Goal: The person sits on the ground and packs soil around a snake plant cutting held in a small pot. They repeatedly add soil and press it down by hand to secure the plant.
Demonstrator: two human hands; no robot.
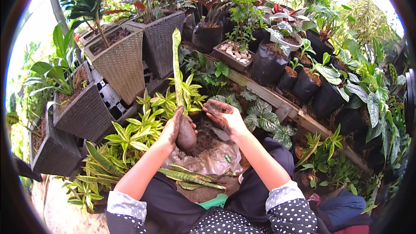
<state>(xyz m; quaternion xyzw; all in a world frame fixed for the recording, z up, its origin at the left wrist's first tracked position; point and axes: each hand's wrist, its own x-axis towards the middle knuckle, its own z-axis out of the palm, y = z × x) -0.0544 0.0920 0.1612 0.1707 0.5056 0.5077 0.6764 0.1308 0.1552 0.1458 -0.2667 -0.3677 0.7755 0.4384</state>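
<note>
My left hand (173, 129) is wrapped round a smooth brown rounded pot or bag (186, 136), held tilted over a plastic sheet. A long snake plant leaf (177, 67), green with pale edges, rises from its top. Close by on the right, my right hand (225, 118) is cupped, its soil-darkened fingers together round what looks like a little soil (213, 106). Beneath both hands, dark loose soil (207, 144) lies on the crumpled clear plastic sheet (203, 161). Cut snake plant leaves (190, 176) rest between the sheet and my lap.
Tall textured planters (117, 63) stand at the left. Black grow bags (266, 65) with plants line the back right, behind a wooden rail (284, 104). Yellow-green leafy plants (132, 136) crowd my left side. A small green object (228, 158) lies on the sheet.
</note>
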